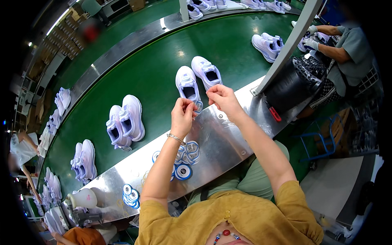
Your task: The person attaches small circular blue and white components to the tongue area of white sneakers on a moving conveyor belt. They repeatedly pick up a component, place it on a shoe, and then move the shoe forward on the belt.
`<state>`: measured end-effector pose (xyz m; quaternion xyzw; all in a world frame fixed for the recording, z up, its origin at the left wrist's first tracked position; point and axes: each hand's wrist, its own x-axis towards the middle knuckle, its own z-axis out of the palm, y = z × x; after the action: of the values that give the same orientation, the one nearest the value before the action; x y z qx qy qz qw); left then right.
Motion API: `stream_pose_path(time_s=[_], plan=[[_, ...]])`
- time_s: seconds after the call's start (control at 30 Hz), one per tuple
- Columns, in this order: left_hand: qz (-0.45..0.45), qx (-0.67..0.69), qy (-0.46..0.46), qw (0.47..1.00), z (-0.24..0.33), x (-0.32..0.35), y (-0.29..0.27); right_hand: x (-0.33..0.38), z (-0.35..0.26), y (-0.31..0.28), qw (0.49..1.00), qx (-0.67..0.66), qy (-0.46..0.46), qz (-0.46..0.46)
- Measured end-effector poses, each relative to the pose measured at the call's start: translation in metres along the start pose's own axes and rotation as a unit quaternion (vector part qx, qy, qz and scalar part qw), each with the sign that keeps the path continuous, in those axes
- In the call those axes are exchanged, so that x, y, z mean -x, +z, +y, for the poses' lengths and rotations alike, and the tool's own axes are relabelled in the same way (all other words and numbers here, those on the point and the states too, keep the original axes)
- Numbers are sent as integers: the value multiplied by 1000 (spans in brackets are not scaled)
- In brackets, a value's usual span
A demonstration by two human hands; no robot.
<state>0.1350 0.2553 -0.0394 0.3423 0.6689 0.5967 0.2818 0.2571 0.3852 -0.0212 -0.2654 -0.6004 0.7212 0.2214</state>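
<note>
Beaded necklace (pixel 226 234) sits closest to us. Our left hand (pixel 182 116) pinches a round tag (pixel 199 107) by a white shoe (pixel 185 77); our right hand (pixel 224 101) has fingers narrow, contents unclear.

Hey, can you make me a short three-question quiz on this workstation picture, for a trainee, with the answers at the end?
1. Multiple choice: the pair of white-and-lavender shoes just beyond the hands stands on a surface of which colour? A) red B) green C) yellow

2. True or false: a silvery bracelet circles the wrist of the left hand.

3. Fill in the blank: the loose blue-and-white round tags lie in clusters on the ______ in front of the person.

Key: 1. B. 2. True. 3. Metal ledge.
</note>
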Motion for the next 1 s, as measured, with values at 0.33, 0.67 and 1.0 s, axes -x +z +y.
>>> stream_pose_path(time_s=[0.33,0.67,1.0], plan=[[4,8,2,1000,-8,0,-2,-12,22,18,994,68,-68,-54],[36,29,26,999,-3,0,-25,-6,15,12,997,-34,-15,-69],[9,-109,136,985,-4,0,-24,-17,31,13,992,12,-66,-111]])
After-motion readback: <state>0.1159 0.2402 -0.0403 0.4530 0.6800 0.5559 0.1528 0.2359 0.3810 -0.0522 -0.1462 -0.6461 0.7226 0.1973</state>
